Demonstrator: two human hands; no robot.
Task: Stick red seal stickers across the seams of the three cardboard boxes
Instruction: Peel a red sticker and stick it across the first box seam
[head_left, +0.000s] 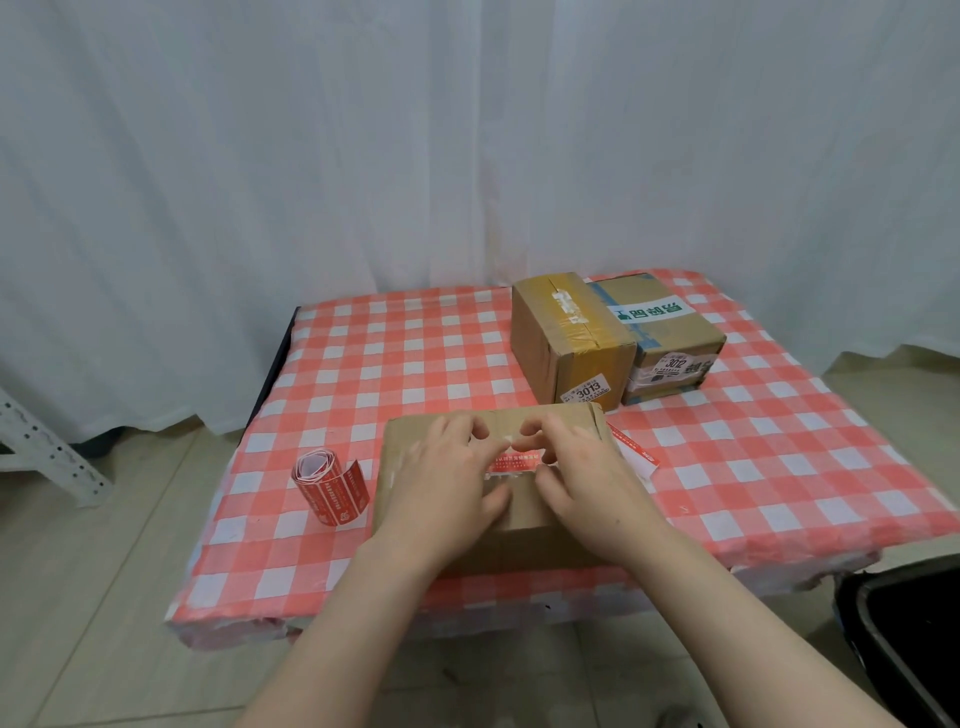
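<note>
First one's going on: left hand (441, 467) and right hand (587, 467), fingers released, press a red seal sticker (514, 462) onto the near box (519, 540) at the table (415, 338) front, while the 3013 box (566, 332) and the 3012 box (670, 332) behind look unsealed.

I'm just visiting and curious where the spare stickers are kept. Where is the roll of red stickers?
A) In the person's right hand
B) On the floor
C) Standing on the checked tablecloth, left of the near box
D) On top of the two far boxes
C: the roll of red stickers stands on end on the checked tablecloth, to the left of the near box.
</note>
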